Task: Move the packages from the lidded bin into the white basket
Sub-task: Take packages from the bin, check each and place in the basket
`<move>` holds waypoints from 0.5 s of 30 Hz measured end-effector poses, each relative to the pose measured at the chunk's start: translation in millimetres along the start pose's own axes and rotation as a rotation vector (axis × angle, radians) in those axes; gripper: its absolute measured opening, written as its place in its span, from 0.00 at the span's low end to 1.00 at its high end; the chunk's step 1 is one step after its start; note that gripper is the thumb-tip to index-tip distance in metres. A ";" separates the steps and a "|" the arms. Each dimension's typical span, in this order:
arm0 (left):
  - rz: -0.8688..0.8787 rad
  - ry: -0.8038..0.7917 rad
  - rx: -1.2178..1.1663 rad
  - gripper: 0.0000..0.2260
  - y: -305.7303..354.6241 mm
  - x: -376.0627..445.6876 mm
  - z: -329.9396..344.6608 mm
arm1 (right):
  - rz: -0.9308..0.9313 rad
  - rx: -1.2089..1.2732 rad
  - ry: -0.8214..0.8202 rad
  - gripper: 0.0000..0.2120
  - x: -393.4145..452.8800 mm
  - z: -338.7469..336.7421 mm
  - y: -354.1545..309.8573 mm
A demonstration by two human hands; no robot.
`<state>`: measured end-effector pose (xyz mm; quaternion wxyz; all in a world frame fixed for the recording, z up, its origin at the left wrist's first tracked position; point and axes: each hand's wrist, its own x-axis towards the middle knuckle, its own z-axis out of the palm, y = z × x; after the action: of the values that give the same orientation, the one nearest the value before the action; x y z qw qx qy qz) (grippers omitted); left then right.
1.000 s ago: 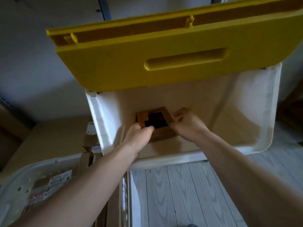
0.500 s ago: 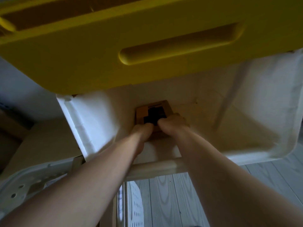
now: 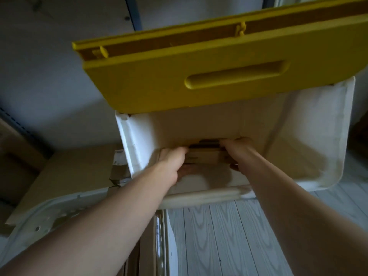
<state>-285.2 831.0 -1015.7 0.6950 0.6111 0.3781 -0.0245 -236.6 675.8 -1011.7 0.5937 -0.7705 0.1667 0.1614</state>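
Observation:
A white bin [image 3: 326, 156] stands open with its yellow lid [image 3: 179, 80] tipped up behind it. Inside it, a small brown cardboard package [image 3: 205, 155] is held up on edge, its dark top edge just showing. My left hand [image 3: 173, 156] grips its left end and my right hand [image 3: 237, 150] grips its right end. The white basket [image 3: 45, 214] sits at the lower left under my left forearm, which hides most of its inside.
A large flat cardboard box [image 3: 75, 170] lies left of the bin, behind the basket. Pale wood-plank floor [image 3: 219, 236] runs in front of the bin. A grey wall stands behind the lid.
The package has gone from lying flat on the bin floor to being raised on edge between both hands. The camera pulled back from the lid.

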 end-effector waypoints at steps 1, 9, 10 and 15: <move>0.002 -0.016 -0.016 0.14 1.2 -6.2 -3.5 | 0.015 0.013 -0.017 0.07 -5.0 -4.5 -0.9; 0.163 -0.259 -0.005 0.30 14.4 -84.3 -30.9 | 0.075 0.113 -0.151 0.11 -51.7 -47.6 -10.4; 0.168 -0.301 0.002 0.32 13.6 -96.7 -39.6 | 0.063 0.119 -0.181 0.13 -58.4 -52.3 -9.6; 0.174 -0.488 0.029 0.25 8.1 -149.3 -93.2 | -0.063 0.145 -0.190 0.17 -85.5 -64.0 -1.1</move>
<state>-433.7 850.1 -922.9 0.7562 0.6273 0.1448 -0.1166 -309.1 619.7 -957.0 0.6657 -0.7117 0.0966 0.2023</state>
